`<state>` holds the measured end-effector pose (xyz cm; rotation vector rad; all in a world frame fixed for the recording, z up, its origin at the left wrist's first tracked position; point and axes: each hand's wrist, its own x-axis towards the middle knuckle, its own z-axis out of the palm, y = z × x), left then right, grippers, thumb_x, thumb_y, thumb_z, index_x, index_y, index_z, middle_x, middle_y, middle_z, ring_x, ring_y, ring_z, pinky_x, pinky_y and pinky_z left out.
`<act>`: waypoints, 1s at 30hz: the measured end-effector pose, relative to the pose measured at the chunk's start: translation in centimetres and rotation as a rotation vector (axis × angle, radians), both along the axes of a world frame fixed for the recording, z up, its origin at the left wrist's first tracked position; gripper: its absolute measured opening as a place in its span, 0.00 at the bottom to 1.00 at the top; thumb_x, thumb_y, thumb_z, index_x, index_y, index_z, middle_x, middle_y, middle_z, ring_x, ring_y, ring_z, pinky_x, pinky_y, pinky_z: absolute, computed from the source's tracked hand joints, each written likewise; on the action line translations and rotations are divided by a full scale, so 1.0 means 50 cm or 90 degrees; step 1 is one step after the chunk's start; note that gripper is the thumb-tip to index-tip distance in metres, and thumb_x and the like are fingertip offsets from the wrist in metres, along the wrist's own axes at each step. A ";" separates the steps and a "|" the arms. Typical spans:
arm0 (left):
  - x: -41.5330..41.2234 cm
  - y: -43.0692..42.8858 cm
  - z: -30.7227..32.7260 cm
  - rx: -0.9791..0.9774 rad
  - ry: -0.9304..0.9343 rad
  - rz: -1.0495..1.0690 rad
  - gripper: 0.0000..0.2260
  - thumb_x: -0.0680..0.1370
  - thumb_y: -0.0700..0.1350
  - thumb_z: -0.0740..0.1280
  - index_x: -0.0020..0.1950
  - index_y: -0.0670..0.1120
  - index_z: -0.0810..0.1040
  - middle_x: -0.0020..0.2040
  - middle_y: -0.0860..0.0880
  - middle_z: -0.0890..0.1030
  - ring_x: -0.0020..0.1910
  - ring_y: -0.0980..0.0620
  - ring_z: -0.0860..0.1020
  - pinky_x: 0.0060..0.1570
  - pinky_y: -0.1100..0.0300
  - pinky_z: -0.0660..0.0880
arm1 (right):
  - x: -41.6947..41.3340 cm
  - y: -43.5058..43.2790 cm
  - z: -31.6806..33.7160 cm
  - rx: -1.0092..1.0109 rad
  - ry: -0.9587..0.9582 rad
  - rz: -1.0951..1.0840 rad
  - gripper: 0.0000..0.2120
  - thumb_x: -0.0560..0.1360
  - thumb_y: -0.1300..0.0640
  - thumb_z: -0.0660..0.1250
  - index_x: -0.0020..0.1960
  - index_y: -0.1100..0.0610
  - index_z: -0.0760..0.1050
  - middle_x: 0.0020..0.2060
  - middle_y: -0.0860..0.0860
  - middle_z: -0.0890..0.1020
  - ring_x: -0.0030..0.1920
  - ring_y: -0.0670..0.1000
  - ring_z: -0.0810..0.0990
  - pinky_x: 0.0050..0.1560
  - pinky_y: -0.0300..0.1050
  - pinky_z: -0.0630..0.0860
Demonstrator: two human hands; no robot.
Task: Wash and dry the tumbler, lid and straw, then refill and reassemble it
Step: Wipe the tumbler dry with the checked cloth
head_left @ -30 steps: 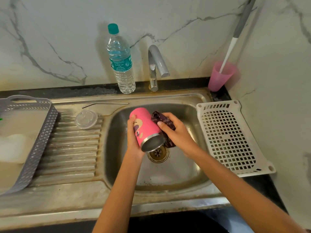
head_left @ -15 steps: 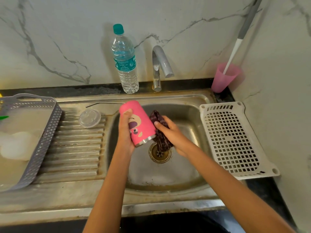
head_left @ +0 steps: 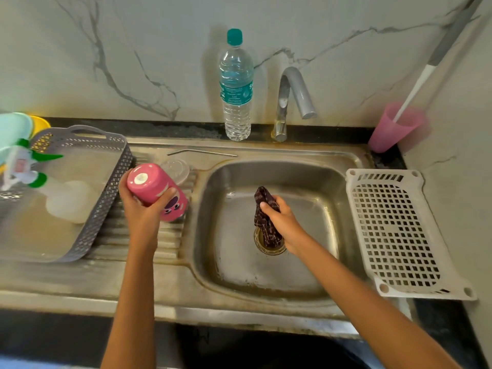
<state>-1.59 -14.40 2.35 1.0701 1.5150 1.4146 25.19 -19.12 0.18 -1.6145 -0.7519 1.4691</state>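
Left hand (head_left: 141, 213) grips the pink tumbler (head_left: 155, 190), base up and tilted, over the draining board (head_left: 127, 238) by the basin's left edge; can't tell if its mouth touches the ribs. Right hand (head_left: 283, 221) clutches a dark cloth (head_left: 266, 230) inside the basin (head_left: 306, 251), with the cloth hanging over the drain. Clear lid (head_left: 178, 169) lies on the board just behind the tumbler, metal straw (head_left: 202, 152) along the sink's back edge. Grey basket (head_left: 106, 209) sits at the left edge, water bottle (head_left: 235, 94) and tap (head_left: 292, 86) at the back, white rack (head_left: 394, 235) at the right edge
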 end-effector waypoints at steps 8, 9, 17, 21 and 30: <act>-0.046 0.000 -0.042 0.004 0.052 0.070 0.41 0.62 0.45 0.81 0.68 0.65 0.65 0.68 0.49 0.71 0.65 0.50 0.74 0.66 0.45 0.72 | -0.016 0.009 -0.004 -0.002 -0.011 -0.013 0.05 0.80 0.52 0.64 0.55 0.47 0.71 0.49 0.47 0.79 0.46 0.45 0.79 0.46 0.41 0.76; -0.048 0.001 -0.046 0.004 0.055 0.072 0.41 0.62 0.45 0.81 0.68 0.65 0.64 0.69 0.49 0.71 0.65 0.50 0.74 0.66 0.45 0.72 | -0.016 0.010 -0.006 0.000 -0.013 -0.017 0.04 0.80 0.52 0.64 0.54 0.46 0.71 0.50 0.48 0.79 0.48 0.46 0.80 0.48 0.42 0.77; -0.026 -0.023 -0.046 0.049 0.126 0.123 0.54 0.65 0.44 0.81 0.79 0.54 0.47 0.77 0.49 0.55 0.75 0.56 0.59 0.74 0.57 0.61 | -0.012 0.010 -0.011 -0.006 -0.005 -0.031 0.08 0.79 0.51 0.65 0.58 0.48 0.72 0.51 0.49 0.80 0.49 0.47 0.80 0.51 0.45 0.78; 0.051 -0.084 -0.010 0.232 0.292 0.249 0.36 0.74 0.44 0.74 0.74 0.36 0.59 0.72 0.38 0.62 0.72 0.44 0.62 0.73 0.59 0.58 | -0.008 0.010 -0.014 -0.016 -0.017 -0.035 0.08 0.79 0.50 0.65 0.57 0.47 0.72 0.52 0.50 0.80 0.50 0.49 0.80 0.55 0.49 0.78; 0.186 0.025 -0.066 0.142 0.477 -0.005 0.28 0.78 0.42 0.66 0.76 0.40 0.59 0.75 0.41 0.60 0.76 0.43 0.56 0.74 0.44 0.59 | -0.004 0.016 -0.006 -0.016 -0.002 -0.037 0.06 0.79 0.50 0.65 0.54 0.44 0.71 0.52 0.49 0.79 0.50 0.49 0.79 0.55 0.49 0.77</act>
